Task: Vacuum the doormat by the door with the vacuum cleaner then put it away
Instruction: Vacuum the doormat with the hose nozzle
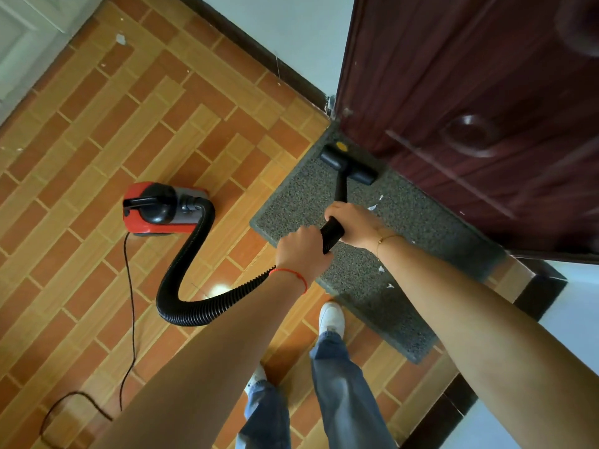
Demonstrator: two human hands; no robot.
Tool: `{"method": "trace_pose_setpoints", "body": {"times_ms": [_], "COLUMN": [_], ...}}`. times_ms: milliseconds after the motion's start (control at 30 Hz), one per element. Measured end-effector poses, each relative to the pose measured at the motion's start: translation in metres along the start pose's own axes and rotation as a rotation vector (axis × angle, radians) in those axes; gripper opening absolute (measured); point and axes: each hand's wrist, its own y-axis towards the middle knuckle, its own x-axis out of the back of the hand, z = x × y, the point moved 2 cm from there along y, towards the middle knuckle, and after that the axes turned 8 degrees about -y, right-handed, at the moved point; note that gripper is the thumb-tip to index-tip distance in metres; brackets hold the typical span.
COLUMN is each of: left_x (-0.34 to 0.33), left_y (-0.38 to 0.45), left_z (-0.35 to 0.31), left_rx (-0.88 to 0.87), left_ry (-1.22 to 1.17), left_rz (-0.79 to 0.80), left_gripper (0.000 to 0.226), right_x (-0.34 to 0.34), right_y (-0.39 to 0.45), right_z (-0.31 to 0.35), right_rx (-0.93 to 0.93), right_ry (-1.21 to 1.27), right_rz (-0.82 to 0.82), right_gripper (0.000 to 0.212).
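Note:
A grey speckled doormat (405,251) lies on the tiled floor in front of a dark red door (479,102). The black floor nozzle (348,163) of the vacuum rests on the mat's far end, close to the door. My right hand (353,225) grips the upper end of the black wand. Just behind it, my left hand (301,249) grips the ribbed black hose (194,283). The hose loops back to the red and black vacuum cleaner (162,209), which stands on the tiles to the left. Small white scraps (372,207) lie on the mat.
A thin black power cord (129,306) trails from the vacuum toward the lower left. My feet in white shoes (330,319) stand at the mat's near edge. A dark skirting board (259,47) runs along the pale wall, and a white door panel (22,37) is at the upper left.

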Motion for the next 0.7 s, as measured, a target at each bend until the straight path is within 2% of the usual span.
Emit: {"method": "trace_pose_setpoints", "body": {"times_ms": [333,700], "left_x": [0.02,0.02], "left_y": [0.036,0.004], "left_z": [-0.032,0.013], "left_rx": [-0.005,0.056], "left_ry": [-0.032,-0.037], "left_rz": [-0.018,0.014], "left_gripper": [0.022,0.02], "right_x": [0.033,0.024], "right_y": [0.016,0.014], "right_z": [-0.039,0.016], "right_rx": [-0.009,0.051], "right_ry": [0.017,-0.074], "right_rz": [-0.004,0.069], "right_gripper": [0.014,0.012]}}
